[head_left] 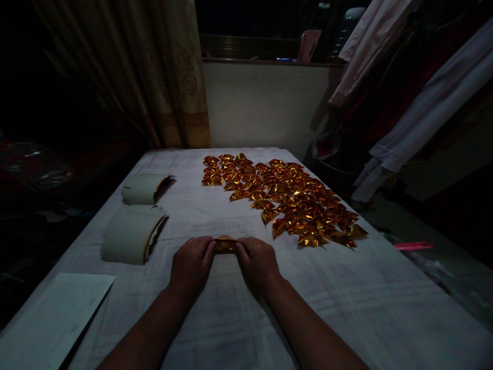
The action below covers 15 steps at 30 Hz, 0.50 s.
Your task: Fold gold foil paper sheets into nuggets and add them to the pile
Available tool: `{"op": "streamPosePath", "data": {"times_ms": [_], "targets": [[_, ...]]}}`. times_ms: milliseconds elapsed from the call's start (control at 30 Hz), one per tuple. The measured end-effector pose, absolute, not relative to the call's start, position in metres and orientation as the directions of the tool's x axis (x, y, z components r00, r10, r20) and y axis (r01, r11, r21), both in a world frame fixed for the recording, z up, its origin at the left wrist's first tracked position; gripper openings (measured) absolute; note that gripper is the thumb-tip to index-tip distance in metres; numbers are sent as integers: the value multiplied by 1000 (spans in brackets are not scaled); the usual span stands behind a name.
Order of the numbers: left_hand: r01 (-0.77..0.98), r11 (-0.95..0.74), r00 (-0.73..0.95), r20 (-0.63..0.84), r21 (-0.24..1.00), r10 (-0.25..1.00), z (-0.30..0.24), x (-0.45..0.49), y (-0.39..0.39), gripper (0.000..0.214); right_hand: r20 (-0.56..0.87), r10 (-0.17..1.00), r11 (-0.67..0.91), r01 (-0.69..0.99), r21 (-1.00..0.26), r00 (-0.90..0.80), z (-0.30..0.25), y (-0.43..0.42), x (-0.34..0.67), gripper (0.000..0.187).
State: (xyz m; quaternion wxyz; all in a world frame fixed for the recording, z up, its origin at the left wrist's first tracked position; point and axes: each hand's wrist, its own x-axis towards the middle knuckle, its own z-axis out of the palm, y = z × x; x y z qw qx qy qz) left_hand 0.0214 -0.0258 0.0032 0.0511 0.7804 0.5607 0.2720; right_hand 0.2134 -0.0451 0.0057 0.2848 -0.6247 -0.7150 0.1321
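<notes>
Between my two hands, a folded piece of shiny gold foil paper (225,245) is held just above the table cloth. My left hand (192,259) pinches its left end, with thumb and fingers pressed together. At the opposite end, my right hand (258,261) grips it the same way. Beyond my hands and to the right lies a large group of folded gold foil pieces (281,192), boat-like in shape, laid close together in rough rows. To the left stand two curved stacks of pale sheets (129,234), one behind the other.
A flat pale board or sheet (57,308) lies at the table's near left. The table (215,329) has a light checked cloth. Curtains (165,77) hang behind on the left, clothes (435,103) on the right. A pink cup (309,45) stands on the windowsill.
</notes>
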Motion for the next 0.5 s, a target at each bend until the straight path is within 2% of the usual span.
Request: {"op": "streamPosePath", "data": {"times_ms": [133, 367, 500], "targets": [[850, -365, 234, 349, 380, 907, 4, 21, -25, 30, 235, 968, 202, 822, -533, -85, 6, -46, 213, 21], [845, -399, 271, 359, 355, 893, 0, 23, -26, 31, 260, 962, 221, 782, -582, -79, 3, -45, 213, 24], [848, -401, 268, 372, 346, 889, 0, 21, -24, 32, 263, 961, 222, 812, -540, -88, 5, -44, 215, 23]]}}
